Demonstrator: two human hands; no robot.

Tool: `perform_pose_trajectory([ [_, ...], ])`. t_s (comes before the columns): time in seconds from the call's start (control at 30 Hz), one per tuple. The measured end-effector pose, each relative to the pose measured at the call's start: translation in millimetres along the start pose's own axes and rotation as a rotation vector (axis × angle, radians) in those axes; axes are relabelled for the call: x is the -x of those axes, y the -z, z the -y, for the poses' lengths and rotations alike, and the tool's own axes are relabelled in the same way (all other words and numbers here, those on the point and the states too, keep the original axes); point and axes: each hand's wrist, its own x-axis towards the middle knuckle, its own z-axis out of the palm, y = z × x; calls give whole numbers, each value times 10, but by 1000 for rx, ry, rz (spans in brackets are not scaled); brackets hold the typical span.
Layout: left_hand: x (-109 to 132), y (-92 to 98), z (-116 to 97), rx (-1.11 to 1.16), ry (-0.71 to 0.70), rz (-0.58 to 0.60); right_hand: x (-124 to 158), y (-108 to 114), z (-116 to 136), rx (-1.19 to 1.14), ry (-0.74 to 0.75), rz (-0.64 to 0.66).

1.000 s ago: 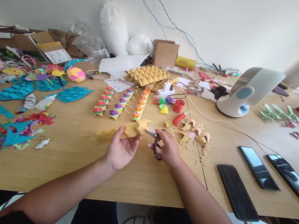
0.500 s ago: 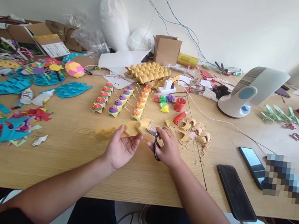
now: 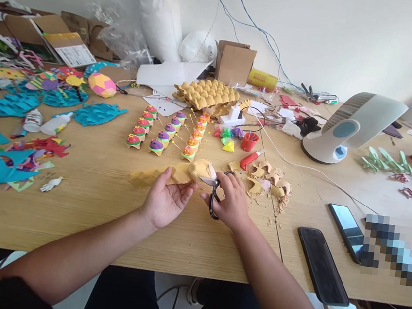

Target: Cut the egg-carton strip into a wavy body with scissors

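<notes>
The surface (image 3: 188, 246) looks like pale wood with visible grain and a low sheen. The carton strip (image 3: 181, 172) is matt yellow paper pulp, slightly rough, like the bumpy egg tray (image 3: 209, 94) toward the back edge; the curled offcuts (image 3: 277, 180) look just as dry and fibrous. The scissors (image 3: 213, 181) show bright, smooth metal blades and dark handles, apparently plastic. Near the front right corner, a dark phone (image 3: 322, 264) has a smooth, glassy face. Toward the right edge, the fan (image 3: 375, 119) is smooth white plastic. The red cup (image 3: 249, 142) looks like plastic too. Along the back edge, the brown box (image 3: 234, 64) is dull cardboard, and the clear bag (image 3: 125, 43) is crinkled, shiny plastic film.
</notes>
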Motion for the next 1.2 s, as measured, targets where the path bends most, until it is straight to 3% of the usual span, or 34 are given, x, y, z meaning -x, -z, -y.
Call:
perform_pose_trajectory([
  [1.2,8,3,-4,24,40,10,1,4,-47,-109,-49,-15],
])
